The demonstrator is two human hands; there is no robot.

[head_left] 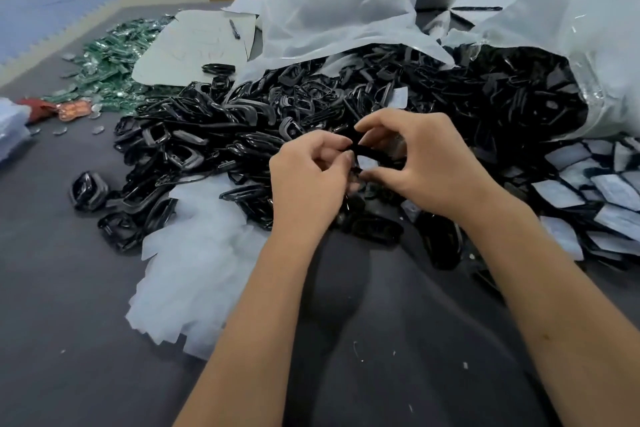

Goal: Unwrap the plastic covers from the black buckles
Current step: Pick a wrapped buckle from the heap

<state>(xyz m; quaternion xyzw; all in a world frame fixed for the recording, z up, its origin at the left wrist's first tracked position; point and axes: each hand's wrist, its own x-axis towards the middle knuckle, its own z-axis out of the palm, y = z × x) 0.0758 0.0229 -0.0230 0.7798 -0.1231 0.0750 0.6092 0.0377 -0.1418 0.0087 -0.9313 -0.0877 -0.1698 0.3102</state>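
Both hands pinch one plastic-wrapped black buckle (367, 154) mid-air just at 6 o'clock of the heaped black buckle pile (311, 107), left hand (308, 180) and right hand (426, 163) grip closed on it; thin film could tear short or buckle drop back unsorted.

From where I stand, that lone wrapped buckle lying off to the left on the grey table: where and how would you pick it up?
Judging by its pose, take the wrapped buckle from above, pinching its two long sides. It lies flat on the table, apart from the pile, with bare surface around it, so nothing blocks the fingers. Its glossy wrap may be slippery, so pinch across the frame, not the loose plastic.
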